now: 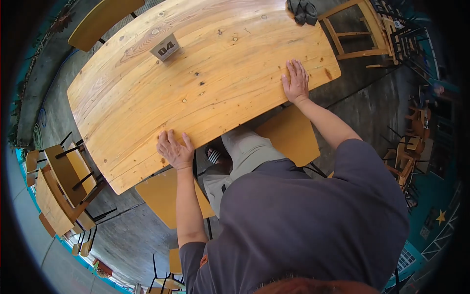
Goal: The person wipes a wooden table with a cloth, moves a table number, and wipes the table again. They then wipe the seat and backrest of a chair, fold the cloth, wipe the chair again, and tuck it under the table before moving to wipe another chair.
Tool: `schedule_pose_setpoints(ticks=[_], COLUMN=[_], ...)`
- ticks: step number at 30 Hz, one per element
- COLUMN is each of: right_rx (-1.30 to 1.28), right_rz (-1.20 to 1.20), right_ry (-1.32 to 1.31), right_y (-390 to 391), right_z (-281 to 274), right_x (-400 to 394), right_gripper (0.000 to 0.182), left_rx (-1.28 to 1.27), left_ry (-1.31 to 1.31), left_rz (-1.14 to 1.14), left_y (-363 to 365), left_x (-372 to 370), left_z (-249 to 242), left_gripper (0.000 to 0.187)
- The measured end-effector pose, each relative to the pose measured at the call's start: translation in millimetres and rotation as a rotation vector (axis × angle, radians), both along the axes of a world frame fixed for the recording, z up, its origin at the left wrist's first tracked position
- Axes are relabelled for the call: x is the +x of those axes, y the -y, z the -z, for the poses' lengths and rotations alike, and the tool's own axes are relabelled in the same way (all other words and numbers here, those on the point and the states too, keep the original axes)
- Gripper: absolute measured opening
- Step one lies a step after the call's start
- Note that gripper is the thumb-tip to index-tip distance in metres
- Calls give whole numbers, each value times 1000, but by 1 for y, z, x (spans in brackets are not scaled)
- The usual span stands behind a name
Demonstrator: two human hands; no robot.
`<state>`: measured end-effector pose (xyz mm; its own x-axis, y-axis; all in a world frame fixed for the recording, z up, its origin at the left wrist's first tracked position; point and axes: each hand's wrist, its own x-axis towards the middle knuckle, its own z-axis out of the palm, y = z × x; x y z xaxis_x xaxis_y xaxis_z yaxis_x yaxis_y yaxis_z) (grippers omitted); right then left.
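Observation:
Both my hands rest on the near edge of a wooden table (205, 103). My left hand (175, 151) lies palm down at the edge, fingers spread and slightly bent, holding nothing. Farther right, my right hand (295, 83) lies flat near the table's right end with its fingers stretched out, also holding nothing. A small table sign (165, 47) marked 04 stands toward the far side of the tabletop, away from both hands. At the far right corner lies a dark, crumpled item (303, 12) whose kind I cannot make out.
Yellow chairs (290, 135) stand at the near side, close to my legs. Another chair (104, 22) is beyond the far edge, and a wooden frame (357, 34) stands to the right. More chairs and a table (55, 203) are at left. A hose (38, 134) lies on the floor.

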<state>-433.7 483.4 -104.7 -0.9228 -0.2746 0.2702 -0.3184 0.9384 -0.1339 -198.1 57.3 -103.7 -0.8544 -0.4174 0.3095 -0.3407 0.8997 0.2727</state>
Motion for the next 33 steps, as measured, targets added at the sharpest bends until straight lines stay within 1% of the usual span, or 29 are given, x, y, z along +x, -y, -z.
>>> schedule_pose_setpoints(ticks=[2, 4, 6, 8, 9, 11, 12, 14, 17, 18, 19, 20, 22, 23, 24, 25, 26, 27, 28, 29, 30, 31, 33], right_rx=[107, 200, 101, 57, 62, 111, 118, 2, -28, -38, -18, -39, -136, -190, -218, -165, -135, -60, -206, -146, -83, -96, -12], right_rz=[20, 11, 41, 204, 198, 141, 115, 194, 133, 114, 112, 93, -124, -266, -440, -552, -714, -870, -1051, -1135, -1221, -1228, -1256], right_ry=[125, 165, -214, -324, -345, 111, 89, 54, -9, -26, -87, -83, -108, -26, -17, 68, 85, 36, 102, 126, 152, 148, -229], right_y=[-5, -16, -29, -42, -56, -77, -73, -71, -71, -72, -66, -54, -20, 15, 52, 88, 115, 135, 143, 145, 145, 143, 135], right_z=[-11, -32, -34, -30, -24, -10, -1, 22, 28, 23, 25, 27, 29, 22, 22, 11, 13, 15, 18, 4, -10, -13, -16], right_x=[-20, -100, -182, -257, -290, -340, -351, -362, -380, -380, -378, -373, -357, -317, -271, -209, -148, -92, -43, -2, 21, 17, -7], right_gripper=[56, 59, 73, 85, 85, 91, 91, 95, 91, 88, 80, 80, 73, 66, 61, 62, 62, 59, 57, 55, 53, 53, 46], left_rx=[10, -1, -11, -17, -14, -7, -18, -18, -72, -78, -89, -109, -131, -166, -139, -111, -136, -43, 53, 36, 25, 17, -6], left_ry=[9, 26, 23, 12, 39, 42, 43, 44, 18, -11, -40, -38, -88, -91, -120, -151, -157, -135, -114, -121, -212, -295, -287], left_rz=[-11, 10, 2, 6, 4, -22, -24, -58, -71, -69, -69, -88, -59, -69, -61, -49, -50, -140, -230, -233, -177, -119, -97], left_y=[-2, 0, 1, -2, -4, -4, -5, -12, -18, -20, -21, -22, -22, -22, -22, -23, -24, -25, -28, -34, -40, -44, -43], left_x=[10, 3, 2, 3, 4, 0, 0, 4, 4, 2, 1, 2, 1, 3, 3, 1, -1, -4, -10, -17, -24, -28, -29], left_z=[-2, 1, 3, 3, 3, 1, 0, -1, 10, 12, 9, 8, 10, 10, 11, 10, 9, 9, 9, 8, 7, 7, 14], left_gripper=[46, 47, 49, 51, 51, 51, 48, 46, 42, 40, 37, 37, 32, 32, 30, 27, 27, 24, 22, 22, 20, 18, 17])
